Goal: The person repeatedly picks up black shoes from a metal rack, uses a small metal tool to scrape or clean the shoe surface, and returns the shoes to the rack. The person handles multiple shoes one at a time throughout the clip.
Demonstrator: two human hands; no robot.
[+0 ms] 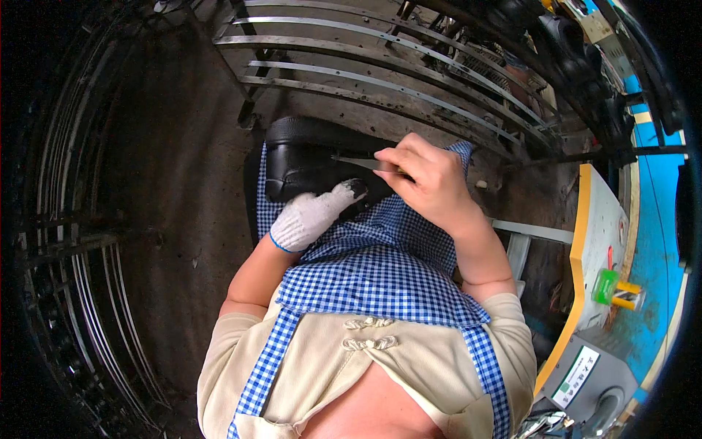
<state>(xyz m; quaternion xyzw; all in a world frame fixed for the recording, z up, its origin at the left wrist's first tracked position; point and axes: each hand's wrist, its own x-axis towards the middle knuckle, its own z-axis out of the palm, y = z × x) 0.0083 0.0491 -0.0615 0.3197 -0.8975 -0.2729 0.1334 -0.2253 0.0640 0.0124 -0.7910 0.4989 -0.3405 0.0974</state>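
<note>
A black leather shoe (303, 157) lies sideways across my lap, its thick sole edge toward the far side. My left hand (311, 216), in a white knitted glove with a blue cuff and a dark thumb tip, is closed on the shoe's near side; its fingers are partly hidden. Bare, my right hand (428, 175) grips a slim pointed metal tool (358, 162) whose tip touches or hovers just over the shoe's upper. Whether the tool is tweezers or small snips I cannot tell. A blue-and-white checked apron (380, 282) lies under the shoe.
Ahead stands a low metal rack (351, 55) with long rails. More rails (110, 293) run along the left. At the right are a yellow-edged machine table (585, 241), a grey motor box (592, 380), a green-and-yellow container (618, 289) and black shoes (563, 44) on a rack.
</note>
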